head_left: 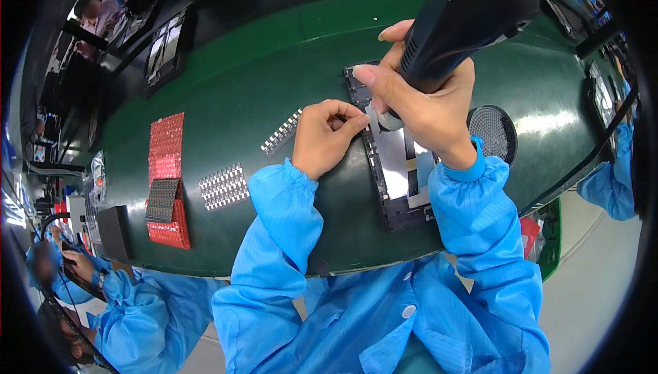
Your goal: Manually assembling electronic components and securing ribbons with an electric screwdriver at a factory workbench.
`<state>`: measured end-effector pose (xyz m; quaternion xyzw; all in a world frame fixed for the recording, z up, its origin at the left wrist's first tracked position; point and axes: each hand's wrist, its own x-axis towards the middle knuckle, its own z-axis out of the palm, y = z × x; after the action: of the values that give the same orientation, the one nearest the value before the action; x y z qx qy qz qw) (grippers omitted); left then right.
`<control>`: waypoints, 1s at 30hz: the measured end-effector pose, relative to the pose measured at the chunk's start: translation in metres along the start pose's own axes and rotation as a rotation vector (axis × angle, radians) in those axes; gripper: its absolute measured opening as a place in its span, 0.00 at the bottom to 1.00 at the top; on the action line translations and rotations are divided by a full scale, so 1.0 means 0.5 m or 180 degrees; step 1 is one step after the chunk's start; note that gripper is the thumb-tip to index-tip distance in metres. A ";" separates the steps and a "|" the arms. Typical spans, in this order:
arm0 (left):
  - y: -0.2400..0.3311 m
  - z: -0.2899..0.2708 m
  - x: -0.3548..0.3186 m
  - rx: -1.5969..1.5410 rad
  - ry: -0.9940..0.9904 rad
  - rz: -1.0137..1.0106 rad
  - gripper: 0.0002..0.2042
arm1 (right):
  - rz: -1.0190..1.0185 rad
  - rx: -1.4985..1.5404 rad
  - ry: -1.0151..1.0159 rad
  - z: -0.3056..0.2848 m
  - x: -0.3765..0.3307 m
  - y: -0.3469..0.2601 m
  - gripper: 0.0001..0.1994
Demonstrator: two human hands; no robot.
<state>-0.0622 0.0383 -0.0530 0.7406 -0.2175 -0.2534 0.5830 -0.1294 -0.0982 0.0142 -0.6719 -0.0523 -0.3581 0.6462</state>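
A flat black panel [394, 172] with silvery plates in its middle lies on the green table [274, 65], in front of the person and a little to the right, its long sides running away from the body. The right hand [435, 117] is wrapped around a bulky dark handheld tool [459, 31], fingers and thumb closed about its lower body; the tool tilts over the panel, with a rounded end close to the silvery part, though whether the two touch cannot be told. The left hand [322, 137] is at the panel's left edge, its thumb and forefinger drawn narrowly together; whether a small piece sits between them cannot be made out. Just beside that hand, to its left, lies a strip of small parts [281, 133], and further left a wider sheet of small parts [225, 187]. Beyond it is a length of red bubble wrap [166, 141], with a dark ridged sheet [162, 200] on its nearer half. To the right of the panel, behind the right wrist, sits a round dark dish [495, 130]. A black box [113, 232] stands at the table's left end, near a co-worker's blue sleeve [140, 312]. A green crate [556, 237] is below the table's right edge.
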 end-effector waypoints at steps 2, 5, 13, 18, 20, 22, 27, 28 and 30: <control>0.001 -0.003 0.002 0.0072 -0.0020 0.0015 0.05 | 0.0079 -0.0069 0.0020 0.003 -0.001 0.015 0.17; -0.006 -0.004 0.001 0.0173 -0.0021 0.0041 0.05 | 0.0121 -0.0250 -0.0023 0.001 -0.002 0.028 0.17; -0.003 -0.002 0.005 0.0099 0.0052 0.0034 0.05 | 0.0045 -0.0322 0.0015 0.003 -0.001 0.030 0.16; -0.008 -0.004 0.008 0.0081 -0.0001 0.0078 0.05 | -0.0110 -0.0215 -0.0104 0.012 0.005 0.020 0.16; -0.012 -0.004 0.009 0.0093 -0.0009 0.0069 0.05 | 0.0041 -0.0077 -0.0047 0.029 0.005 0.021 0.16; -0.016 -0.005 0.011 0.0104 -0.0019 0.0061 0.05 | 0.0061 -0.0070 -0.0053 0.035 0.006 0.023 0.16; -0.023 -0.004 0.013 0.0004 0.0005 0.0148 0.05 | -0.0024 -0.0118 -0.0083 0.036 0.007 0.030 0.16; -0.021 -0.004 0.014 0.0002 0.0006 0.0142 0.05 | 0.0006 -0.0121 -0.0073 0.037 0.008 0.030 0.16; -0.015 -0.005 0.015 -0.0097 0.0150 -0.0152 0.07 | 0.0040 -0.0121 -0.0063 0.039 0.008 0.034 0.16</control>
<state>-0.0546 0.0374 -0.0606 0.7424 -0.1822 -0.2531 0.5930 -0.1094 -0.0849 0.0042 -0.6879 -0.0476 -0.3483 0.6350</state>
